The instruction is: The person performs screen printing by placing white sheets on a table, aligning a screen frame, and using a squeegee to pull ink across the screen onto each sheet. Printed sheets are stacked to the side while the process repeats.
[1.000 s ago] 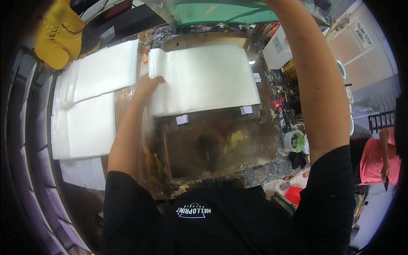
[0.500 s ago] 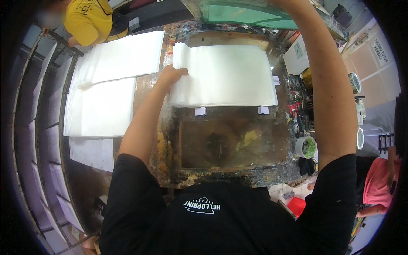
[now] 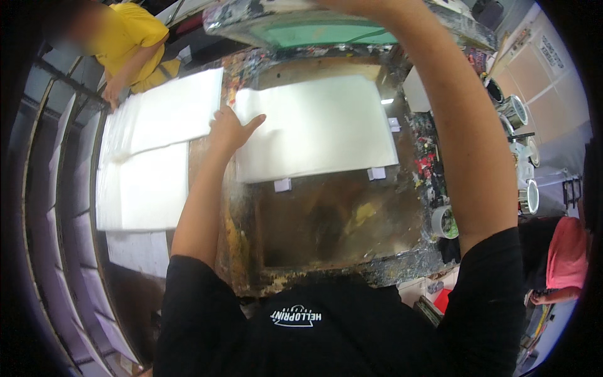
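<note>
My left hand (image 3: 231, 131) is open at the left edge of a white sheet (image 3: 314, 129), thumb and fingers spread. That sheet lies flat on the brown, paint-stained table (image 3: 314, 220), with small white tabs (image 3: 377, 173) along its near and right edges. My right arm reaches up to the far side, where my right hand (image 3: 370, 6) is cut off by the top of the view and its fingers are hidden. Close to it is a paint-smeared screen frame (image 3: 242, 22) with green mesh (image 3: 326, 34), raised behind the sheet.
Two stacks of white sheets, a far one (image 3: 169, 103) and a near one (image 3: 147, 191), lie left. Beyond them, a person in yellow (image 3: 135, 38) stands beside a rack (image 3: 103, 276). Tins (image 3: 515, 110) and a white tub (image 3: 445, 222) line the right side.
My left hand has come off the sheet's left edge, moving left and spreading its fingers. The whole view has shifted, showing more of the screen frame. The person in yellow has an arm lowered toward the rack.
</note>
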The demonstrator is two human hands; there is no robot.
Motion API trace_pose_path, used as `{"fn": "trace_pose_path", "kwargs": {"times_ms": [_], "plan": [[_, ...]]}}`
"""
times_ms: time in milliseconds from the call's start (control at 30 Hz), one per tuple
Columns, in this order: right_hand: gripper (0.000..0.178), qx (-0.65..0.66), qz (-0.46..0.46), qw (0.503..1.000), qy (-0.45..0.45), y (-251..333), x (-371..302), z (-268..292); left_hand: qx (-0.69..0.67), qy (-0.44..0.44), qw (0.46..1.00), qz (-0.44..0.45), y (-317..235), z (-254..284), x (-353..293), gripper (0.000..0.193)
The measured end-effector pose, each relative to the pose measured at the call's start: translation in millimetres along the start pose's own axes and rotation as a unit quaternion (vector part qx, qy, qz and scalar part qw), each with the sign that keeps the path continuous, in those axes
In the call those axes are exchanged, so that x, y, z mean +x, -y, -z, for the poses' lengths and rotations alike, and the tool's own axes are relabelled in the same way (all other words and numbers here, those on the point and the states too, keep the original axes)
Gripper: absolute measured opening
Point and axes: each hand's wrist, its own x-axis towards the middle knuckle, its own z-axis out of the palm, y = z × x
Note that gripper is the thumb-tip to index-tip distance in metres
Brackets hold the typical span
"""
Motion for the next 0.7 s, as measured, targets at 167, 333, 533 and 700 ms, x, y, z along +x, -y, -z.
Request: {"fn": "trace_pose_path", "kwargs": {"times_ms": [167, 333, 533, 700], "plan": [[0.087, 0.016, 0.046, 0.999, -0.015, -13.5, 5.2, 8.1, -0.121, -0.039, 0.935, -0.332, -59.2, -16.5, 35.4, 0.084], [0.087, -0.007, 0.061, 0.998, -0.012, -7.8, 18.3, 2.6, -0.099, 0.023, 0.935, -0.340, -131.0, -88.7, 90.8, 0.081], [0.090, -0.013, 0.048, 0.999, 0.022, -14.3, 16.2, 4.1, -0.030, 0.068, 0.938, -0.338, -176.7, -95.8, 80.2, 0.091], [0.090, 0.008, 0.040, 0.999, 0.030, -16.7, 13.5, 14.1, -0.020, 0.036, 0.942, -0.334, -182.8, -76.9, 60.3, 0.110]]}}
